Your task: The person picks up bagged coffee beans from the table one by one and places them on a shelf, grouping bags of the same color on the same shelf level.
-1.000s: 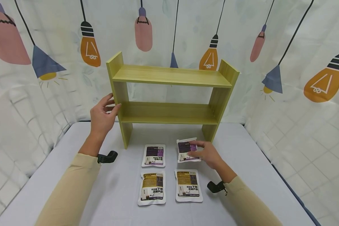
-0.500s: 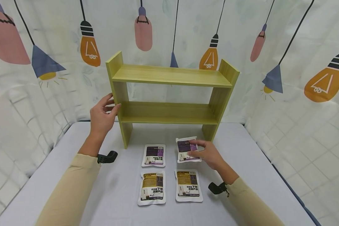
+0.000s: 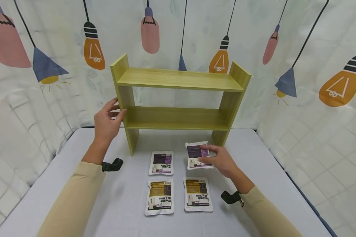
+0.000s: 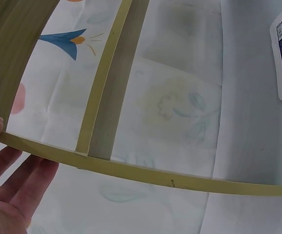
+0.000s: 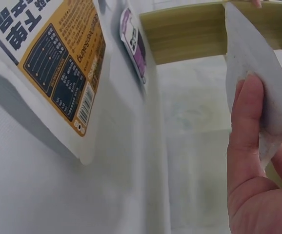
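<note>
A yellow-green wooden shelf with two boards stands at the back of the table. My left hand grips the edge of its left side panel; in the left wrist view the thumb is on one side and the fingers on the other. My right hand pinches a white pouch with a purple and black label by its right edge, raised and tilted in front of the shelf's right leg. In the right wrist view the pouch's plain white side shows. A matching purple-labelled pouch lies to its left.
Two pouches with brown-gold labels, the left one and the right one, lie flat nearer the front of the white-covered table. A printed curtain with lamp and bulb pictures hangs behind the shelf and along both sides.
My right hand has moved slightly up and to the right with the pouch, which is lifted a little higher. The left hand keeps its hold on the shelf.
</note>
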`<state>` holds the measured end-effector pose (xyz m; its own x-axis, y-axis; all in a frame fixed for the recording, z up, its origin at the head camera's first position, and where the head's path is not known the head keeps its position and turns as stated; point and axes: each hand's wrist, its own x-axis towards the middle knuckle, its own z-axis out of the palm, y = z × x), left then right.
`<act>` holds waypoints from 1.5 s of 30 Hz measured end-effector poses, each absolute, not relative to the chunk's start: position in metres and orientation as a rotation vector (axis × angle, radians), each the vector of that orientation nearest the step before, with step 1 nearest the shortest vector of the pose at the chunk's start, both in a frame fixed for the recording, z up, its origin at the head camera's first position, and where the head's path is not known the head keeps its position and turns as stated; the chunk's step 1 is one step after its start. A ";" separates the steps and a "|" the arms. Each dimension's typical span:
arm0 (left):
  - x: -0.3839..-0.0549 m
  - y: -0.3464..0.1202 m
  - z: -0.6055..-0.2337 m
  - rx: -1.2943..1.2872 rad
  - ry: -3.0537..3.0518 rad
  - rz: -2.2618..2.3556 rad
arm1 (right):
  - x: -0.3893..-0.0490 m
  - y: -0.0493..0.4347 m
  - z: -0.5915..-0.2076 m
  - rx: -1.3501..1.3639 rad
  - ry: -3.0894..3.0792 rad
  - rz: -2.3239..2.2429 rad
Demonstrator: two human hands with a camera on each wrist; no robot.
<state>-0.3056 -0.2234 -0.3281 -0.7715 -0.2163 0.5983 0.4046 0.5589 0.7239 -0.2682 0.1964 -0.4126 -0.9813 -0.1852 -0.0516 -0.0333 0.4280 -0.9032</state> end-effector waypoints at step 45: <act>-0.305 -0.224 -0.328 -0.142 -2.154 -1.176 | -0.255 0.210 -0.351 -0.248 2.300 -1.842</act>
